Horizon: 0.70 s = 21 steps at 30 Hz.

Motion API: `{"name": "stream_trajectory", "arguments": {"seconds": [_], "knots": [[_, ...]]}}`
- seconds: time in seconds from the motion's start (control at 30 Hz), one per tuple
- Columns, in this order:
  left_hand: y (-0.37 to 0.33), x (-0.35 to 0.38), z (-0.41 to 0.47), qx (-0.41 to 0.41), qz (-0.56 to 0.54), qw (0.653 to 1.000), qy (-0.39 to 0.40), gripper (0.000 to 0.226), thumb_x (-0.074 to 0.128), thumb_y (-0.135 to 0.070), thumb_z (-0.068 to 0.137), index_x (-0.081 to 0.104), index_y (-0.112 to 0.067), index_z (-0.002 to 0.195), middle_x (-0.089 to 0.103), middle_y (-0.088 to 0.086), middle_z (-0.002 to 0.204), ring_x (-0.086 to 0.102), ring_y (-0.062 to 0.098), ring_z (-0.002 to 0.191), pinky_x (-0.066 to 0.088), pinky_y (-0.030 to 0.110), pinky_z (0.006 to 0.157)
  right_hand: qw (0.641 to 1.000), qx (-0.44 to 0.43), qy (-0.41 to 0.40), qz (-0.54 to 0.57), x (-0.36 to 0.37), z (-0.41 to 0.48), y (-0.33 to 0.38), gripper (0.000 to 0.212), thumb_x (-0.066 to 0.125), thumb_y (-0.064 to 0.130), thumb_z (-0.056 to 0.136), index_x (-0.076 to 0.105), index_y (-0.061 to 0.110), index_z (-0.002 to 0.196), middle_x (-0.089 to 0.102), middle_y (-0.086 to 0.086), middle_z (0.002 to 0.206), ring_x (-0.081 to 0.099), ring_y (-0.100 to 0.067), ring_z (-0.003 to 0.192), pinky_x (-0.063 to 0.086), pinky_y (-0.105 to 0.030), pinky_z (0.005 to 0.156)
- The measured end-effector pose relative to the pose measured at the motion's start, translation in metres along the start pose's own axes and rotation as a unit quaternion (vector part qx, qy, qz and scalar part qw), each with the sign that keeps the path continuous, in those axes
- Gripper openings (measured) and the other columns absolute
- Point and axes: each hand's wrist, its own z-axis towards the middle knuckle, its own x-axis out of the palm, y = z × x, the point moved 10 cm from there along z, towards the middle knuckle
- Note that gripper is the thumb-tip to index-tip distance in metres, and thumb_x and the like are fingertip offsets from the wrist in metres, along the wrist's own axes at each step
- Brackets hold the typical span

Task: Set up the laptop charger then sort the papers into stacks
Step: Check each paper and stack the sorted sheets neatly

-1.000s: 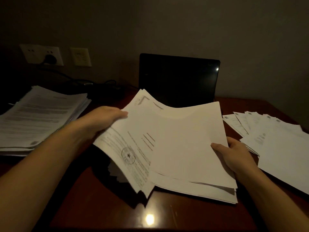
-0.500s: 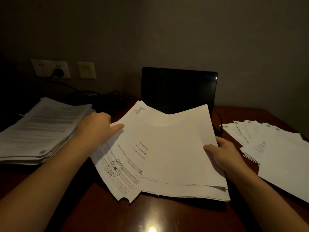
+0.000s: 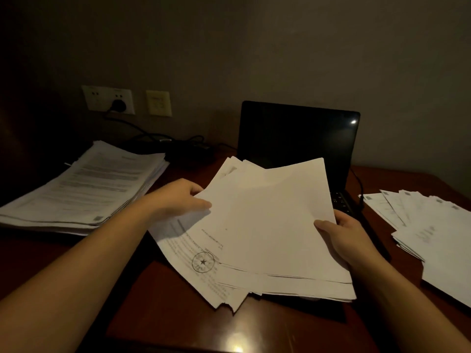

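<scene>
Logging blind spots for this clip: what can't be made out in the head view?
All head view.
Black laptop: keyboard mostly hidden behind the held sheaf of white papers.
Left hand and right hand: fingers hidden under that sheaf.
Printed text: too small and dim.
Fanned white paper pile: cut off by right edge.

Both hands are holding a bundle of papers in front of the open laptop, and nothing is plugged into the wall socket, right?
Not quite. The head view shows a black plug in the wall socket. The rest holds: the left hand and right hand hold the bundle of papers in front of the open laptop.
</scene>
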Motion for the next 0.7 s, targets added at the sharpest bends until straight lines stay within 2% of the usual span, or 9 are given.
{"name": "stream_trajectory", "arguments": {"seconds": [0.07, 0.13, 0.2, 0.3, 0.4, 0.47, 0.53, 0.6, 0.7], "knots": [[0.005, 0.003, 0.003, -0.028, -0.075, 0.996, 0.044, 0.012, 0.068, -0.024, 0.093, 0.075, -0.024, 0.103, 0.078, -0.006, 0.093, 0.074, 0.014, 0.087, 0.056, 0.032, 0.080, 1.000, 0.000, 0.005, 0.022, 0.004, -0.001, 0.000, 0.026, 0.051, 0.000, 0.101, 0.059, 0.012, 0.123, 0.068, -0.004, 0.110, 0.068, -0.022, 0.100, 0.054, -0.034, 0.085], [0.012, -0.006, 0.007, -0.050, -0.192, 0.980, 0.024, 0.014, 0.063, -0.015, 0.096, 0.074, -0.018, 0.105, 0.078, 0.003, 0.096, 0.075, 0.021, 0.086, 0.057, 0.036, 0.080, 1.000, 0.004, 0.006, 0.026, 0.005, 0.001, -0.001, 0.026, 0.048, -0.002, 0.102, 0.058, 0.013, 0.120, 0.067, -0.002, 0.106, 0.067, -0.020, 0.096, 0.053, -0.034, 0.086], [0.020, -0.016, 0.008, -0.073, -0.355, 0.932, -0.017, 0.017, 0.058, -0.008, 0.097, 0.071, -0.010, 0.108, 0.077, 0.012, 0.092, 0.075, 0.025, 0.078, 0.060, 0.037, 0.073, 1.000, 0.012, 0.004, 0.004, 0.004, 0.003, -0.004, 0.027, 0.049, 0.000, 0.102, 0.059, 0.016, 0.120, 0.067, -0.004, 0.111, 0.066, -0.024, 0.101, 0.051, -0.041, 0.095], [0.033, -0.023, 0.007, -0.108, -0.517, 0.846, -0.070, 0.016, 0.054, -0.009, 0.099, 0.066, -0.003, 0.109, 0.073, 0.017, 0.085, 0.071, 0.025, 0.064, 0.060, 0.036, 0.061, 0.998, 0.030, -0.019, -0.051, -0.003, 0.007, -0.010, 0.026, 0.053, 0.007, 0.100, 0.064, 0.030, 0.105, 0.069, -0.004, 0.118, 0.064, -0.031, 0.109, 0.048, -0.052, 0.104], [0.035, -0.022, 0.007, -0.120, -0.620, 0.771, -0.077, 0.024, 0.052, -0.012, 0.101, 0.059, 0.005, 0.116, 0.070, 0.022, 0.107, 0.070, 0.031, 0.086, 0.060, 0.045, 0.074, 0.998, 0.038, -0.019, -0.050, -0.002, 0.013, -0.013, 0.033, 0.051, 0.003, 0.096, 0.068, 0.030, 0.097, 0.071, -0.004, 0.114, 0.064, -0.032, 0.109, 0.049, -0.054, 0.103], [0.032, -0.021, 0.004, -0.115, -0.654, 0.744, -0.074, 0.030, 0.050, -0.011, 0.102, 0.054, 0.008, 0.124, 0.066, 0.025, 0.122, 0.067, 0.034, 0.111, 0.057, 0.050, 0.074, 0.998, 0.042, -0.016, -0.051, 0.001, 0.015, -0.013, 0.036, 0.049, 0.000, 0.092, 0.070, 0.029, 0.098, 0.071, -0.004, 0.113, 0.064, -0.033, 0.108, 0.049, -0.055, 0.102], [0.027, -0.017, -0.001, -0.110, -0.681, 0.721, -0.062, 0.033, 0.048, -0.008, 0.103, 0.051, 0.010, 0.129, 0.062, 0.028, 0.128, 0.061, 0.033, 0.123, 0.058, 0.046, 0.072, 0.997, 0.044, -0.012, -0.061, 0.002, 0.013, -0.011, 0.036, 0.049, -0.001, 0.092, 0.069, 0.028, 0.098, 0.070, -0.004, 0.114, 0.063, -0.033, 0.108, 0.049, -0.054, 0.101], [0.023, -0.014, -0.006, -0.100, -0.698, 0.707, -0.057, 0.029, 0.046, -0.007, 0.103, 0.053, 0.012, 0.125, 0.064, 0.030, 0.122, 0.066, 0.032, 0.114, 0.062, 0.040, 0.062, 0.995, 0.047, -0.016, -0.084, 0.001, 0.009, -0.006, 0.037, 0.049, -0.003, 0.090, 0.068, 0.027, 0.099, 0.069, -0.005, 0.114, 0.061, -0.033, 0.109, 0.049, -0.053, 0.102], [0.016, -0.009, -0.015, -0.087, -0.687, 0.720, -0.047, 0.020, 0.046, -0.005, 0.103, 0.058, 0.010, 0.106, 0.072, 0.026, 0.090, 0.075, 0.030, 0.070, 0.056, 0.032, 0.043, 0.993, 0.049, -0.018, -0.110, -0.002, 0.006, -0.001, 0.038, 0.047, -0.007, 0.090, 0.066, 0.023, 0.103, 0.067, -0.005, 0.109, 0.059, -0.031, 0.107, 0.048, -0.045, 0.094]]}}
